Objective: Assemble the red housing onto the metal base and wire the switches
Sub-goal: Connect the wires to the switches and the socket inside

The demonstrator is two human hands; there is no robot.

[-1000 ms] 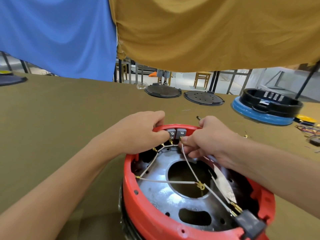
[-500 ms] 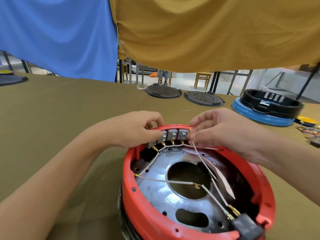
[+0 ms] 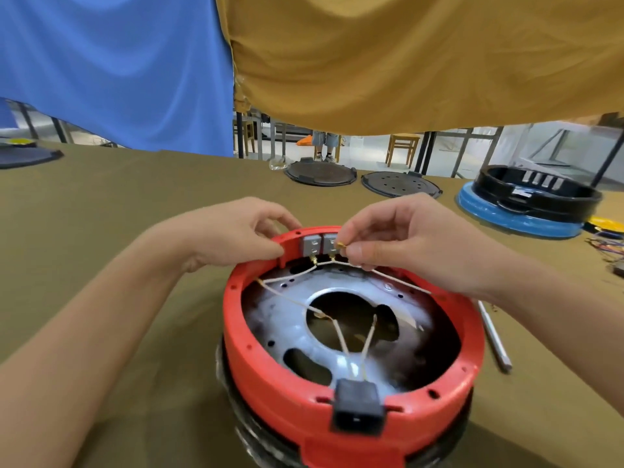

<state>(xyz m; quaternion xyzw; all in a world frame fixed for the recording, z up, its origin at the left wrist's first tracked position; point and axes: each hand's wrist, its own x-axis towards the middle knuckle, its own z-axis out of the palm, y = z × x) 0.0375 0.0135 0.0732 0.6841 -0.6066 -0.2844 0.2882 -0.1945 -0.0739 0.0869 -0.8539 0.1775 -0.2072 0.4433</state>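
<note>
At the left of the frame my left hand [image 3: 236,234] pinches the far rim of the red housing [image 3: 293,396], thumb and fingers curled over the edge just beside the grey switches [image 3: 320,244], steadying it. The housing sits in the lower centre of the frame on the olive surface [image 3: 101,204], already seated over the metal base [image 3: 304,329], whose shiny plate shows inside the ring. The thin white wires [image 3: 337,332] run from the switches across the plate to a black socket [image 3: 357,405] on the near rim. To the right, my right hand [image 3: 401,241] pinches a small brass terminal [image 3: 341,245] on a wire end, held right at the second switch. I judge the wires limp and light, the terminals small and easy to bend, so I would hold close behind the brass tip; the housing looks stiff and best held by its rim. Whether the terminal is already on its tab I cannot tell; my fingers hide the switch's right edge. A grey rod [image 3: 494,339] lies on the surface at right, half hidden by my forearm.
</note>
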